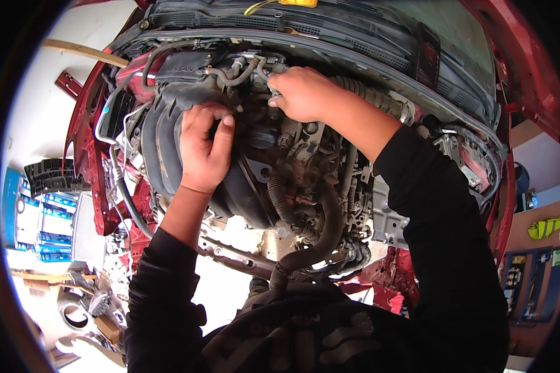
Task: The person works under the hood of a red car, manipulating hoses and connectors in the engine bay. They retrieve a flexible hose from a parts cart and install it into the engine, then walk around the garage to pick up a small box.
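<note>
My left hand [205, 148] rests on the black plastic intake manifold [162, 133] of a car engine. Its fingers curl inward and the thumb points up; whatever they may grip is hidden. Farther back and to the right, my right hand [300, 94] is closed in a fist beside the thin rubber hoses [233, 79] behind the manifold. A small part seems pinched by its thumb, too covered to name. Between and below the hands lie a dark connector-like block [261, 137] and a metal bracket [257, 170].
A thick black hose [326, 233] curves across the front of the engine. At the right is a ribbed air duct [379, 99]. A dark phone-like object [427, 56] lies by the windshield, and a yellow item [298, 2] at the far edge. A wooden stick [84, 52] juts out left.
</note>
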